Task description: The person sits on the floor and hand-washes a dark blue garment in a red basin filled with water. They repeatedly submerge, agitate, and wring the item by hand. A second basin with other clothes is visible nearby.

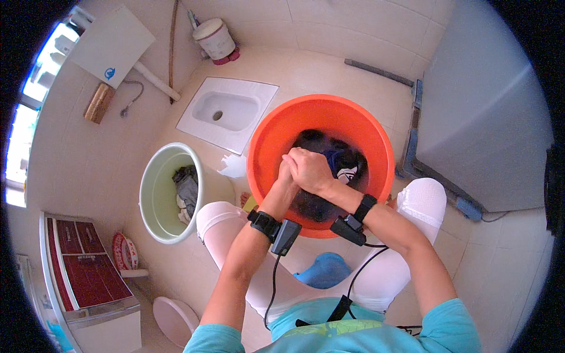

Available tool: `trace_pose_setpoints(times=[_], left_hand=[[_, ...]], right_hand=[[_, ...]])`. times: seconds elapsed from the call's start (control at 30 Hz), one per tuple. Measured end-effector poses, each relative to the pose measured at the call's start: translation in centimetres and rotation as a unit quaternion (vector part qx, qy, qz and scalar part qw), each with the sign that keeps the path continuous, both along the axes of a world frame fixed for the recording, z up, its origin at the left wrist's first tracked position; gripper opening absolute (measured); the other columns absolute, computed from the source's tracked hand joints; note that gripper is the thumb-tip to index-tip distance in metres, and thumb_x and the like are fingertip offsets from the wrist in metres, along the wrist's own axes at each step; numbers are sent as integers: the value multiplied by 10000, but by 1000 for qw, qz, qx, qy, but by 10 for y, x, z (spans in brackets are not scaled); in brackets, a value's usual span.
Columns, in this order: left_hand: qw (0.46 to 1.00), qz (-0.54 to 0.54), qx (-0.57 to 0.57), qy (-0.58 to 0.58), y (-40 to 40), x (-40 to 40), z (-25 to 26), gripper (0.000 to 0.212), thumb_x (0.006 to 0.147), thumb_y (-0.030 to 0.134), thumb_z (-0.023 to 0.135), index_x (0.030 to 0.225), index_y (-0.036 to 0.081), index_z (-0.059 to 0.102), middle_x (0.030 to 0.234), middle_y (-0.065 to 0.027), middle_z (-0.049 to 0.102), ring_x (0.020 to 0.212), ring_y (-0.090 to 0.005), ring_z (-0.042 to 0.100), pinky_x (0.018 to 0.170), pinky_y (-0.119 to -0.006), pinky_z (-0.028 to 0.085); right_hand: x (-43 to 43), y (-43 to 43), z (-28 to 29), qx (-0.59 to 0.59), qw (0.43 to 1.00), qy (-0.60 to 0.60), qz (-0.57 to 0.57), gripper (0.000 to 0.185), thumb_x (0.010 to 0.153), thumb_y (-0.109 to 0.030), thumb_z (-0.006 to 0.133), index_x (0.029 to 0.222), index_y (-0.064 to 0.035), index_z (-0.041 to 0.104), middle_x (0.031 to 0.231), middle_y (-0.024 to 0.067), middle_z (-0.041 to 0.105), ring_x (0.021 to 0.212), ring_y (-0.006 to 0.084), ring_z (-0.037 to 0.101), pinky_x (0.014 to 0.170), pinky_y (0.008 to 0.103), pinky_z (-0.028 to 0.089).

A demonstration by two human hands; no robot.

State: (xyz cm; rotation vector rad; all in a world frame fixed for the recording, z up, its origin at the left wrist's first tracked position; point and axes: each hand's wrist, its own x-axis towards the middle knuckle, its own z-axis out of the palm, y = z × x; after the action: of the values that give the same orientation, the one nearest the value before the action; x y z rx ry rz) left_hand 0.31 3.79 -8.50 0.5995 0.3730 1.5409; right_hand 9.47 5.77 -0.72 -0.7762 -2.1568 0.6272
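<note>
Dark wet clothes (318, 207) lie in water in a large orange plastic tub (261, 176) between my knees. A white printed patch and some blue cloth show among them. Above the clothes my two hands are pressed together. My right hand (311, 170) covers much of my left hand (288, 170), with the fingers wrapped over each other. Whether a bit of cloth is held between the palms is hidden. At the left, a pale green bucket (165, 194) holds grey and white clothes (187, 189).
A squat toilet (247, 110) is set in the tiled floor beyond the tub. A large grey appliance or panel (481, 132) stands at the right. Left are a dark red cabinet (90, 278) and a pink basin (174, 317). A lidded white bucket (216, 42) stands at the far wall.
</note>
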Motion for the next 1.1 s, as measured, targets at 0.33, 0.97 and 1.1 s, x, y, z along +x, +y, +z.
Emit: trace_pose_setpoints(times=[0.33,0.97,1.1], left_hand=[[904,33,-378,198,3,21,73,340,869,355,435,942,49,564,808,-42,582,674,-157,557,601,-282,460],[863,15,-132,487,-10,-18,71,415,739,63,634,1108,25,450,976,-67,547,902,-129,523,777,-268,434],[934,30,-174,312,-7,-20,79,297,820,147,535,1093,41,484,941,-44,565,818,-132,547,706,-261,455]], right_hand=[[34,55,-9,-59,994,-76,-60,396,845,-391,444,761,-37,598,733,173,588,738,327,575,648,420,459],[56,77,28,-359,923,10,135,205,732,-205,644,788,-9,628,691,20,590,638,92,540,619,230,434],[63,92,17,-363,928,-9,82,278,754,-274,616,824,-5,635,758,77,628,704,149,582,668,279,449]])
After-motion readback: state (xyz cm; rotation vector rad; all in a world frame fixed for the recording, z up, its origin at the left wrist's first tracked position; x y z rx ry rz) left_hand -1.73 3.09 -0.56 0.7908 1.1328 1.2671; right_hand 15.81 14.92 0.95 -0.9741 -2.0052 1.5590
